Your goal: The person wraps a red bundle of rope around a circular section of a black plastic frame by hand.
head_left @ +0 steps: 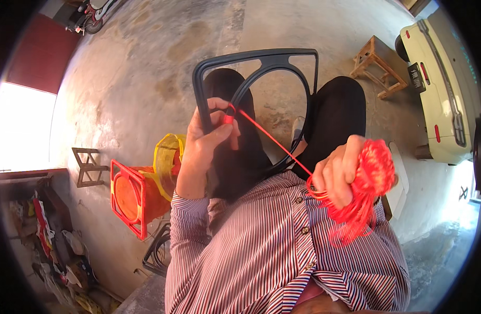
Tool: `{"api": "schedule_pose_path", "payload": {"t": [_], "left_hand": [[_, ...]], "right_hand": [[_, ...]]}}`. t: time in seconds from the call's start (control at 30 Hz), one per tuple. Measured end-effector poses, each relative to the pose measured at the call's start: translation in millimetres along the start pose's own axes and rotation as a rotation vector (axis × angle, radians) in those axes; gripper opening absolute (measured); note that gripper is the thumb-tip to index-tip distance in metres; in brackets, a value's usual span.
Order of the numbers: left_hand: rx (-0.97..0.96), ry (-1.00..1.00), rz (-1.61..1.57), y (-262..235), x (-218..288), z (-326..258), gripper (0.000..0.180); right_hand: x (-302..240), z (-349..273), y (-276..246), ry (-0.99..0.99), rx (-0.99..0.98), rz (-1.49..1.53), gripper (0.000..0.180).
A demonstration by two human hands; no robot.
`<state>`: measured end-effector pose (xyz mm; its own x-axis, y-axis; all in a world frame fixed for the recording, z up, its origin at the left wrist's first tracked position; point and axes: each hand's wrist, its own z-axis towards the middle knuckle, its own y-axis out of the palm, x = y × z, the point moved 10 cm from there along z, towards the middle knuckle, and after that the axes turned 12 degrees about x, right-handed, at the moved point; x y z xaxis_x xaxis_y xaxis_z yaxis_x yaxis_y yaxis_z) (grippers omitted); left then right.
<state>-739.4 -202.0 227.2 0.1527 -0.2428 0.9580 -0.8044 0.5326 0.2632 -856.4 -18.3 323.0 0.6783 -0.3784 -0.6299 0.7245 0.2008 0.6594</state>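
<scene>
A black frame (pixel 261 55), squarish outside with a round ring inside, stands tilted over my knees. My left hand (pixel 201 144) is closed on its left side, thumb and fingers pinching the ring where red cord wraps around it in a short band (pixel 228 120). From that band a strand (pixel 272 137) runs taut down to the right. It leads to a loose bundle of shiny red cord (pixel 375 170), gripped in my right hand (pixel 335 170) in front of my striped shirt. Some loops hang below the fist.
On my left are a red frame (pixel 144 204) on an orange-red drum-like thing, a yellow-rimmed container (pixel 157 157) and a small wooden stool (pixel 88 168). Another black frame (pixel 155 254) lies low left. A wooden stool (pixel 375 64) and a pale yellow vehicle (pixel 439 99) stand at right.
</scene>
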Motion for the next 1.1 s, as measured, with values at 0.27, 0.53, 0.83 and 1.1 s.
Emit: {"api": "schedule_pose_path", "payload": {"t": [0.27, 0.53, 0.83, 1.1], "left_hand": [[-0.003, 0.041, 0.113, 9.6, 2.6, -5.3, 0.025], [-0.032, 0.600, 0.592, 69.0, 59.0, -24.8, 0.035], [-0.271, 0.346, 0.037, 59.7, 27.6, -21.8, 0.050], [-0.282, 0.376, 0.356, 63.1, 31.5, -21.4, 0.037]], "right_hand": [[15.9, -35.0, -156.1, 0.118, 0.878, 0.176, 0.043], [41.0, 49.6, -74.6, 0.342, 0.567, -0.624, 0.039], [102.7, 27.4, -120.7, 0.330, 0.716, 0.404, 0.034], [99.7, 49.5, -138.2, 0.191, 0.781, 0.398, 0.029]]}}
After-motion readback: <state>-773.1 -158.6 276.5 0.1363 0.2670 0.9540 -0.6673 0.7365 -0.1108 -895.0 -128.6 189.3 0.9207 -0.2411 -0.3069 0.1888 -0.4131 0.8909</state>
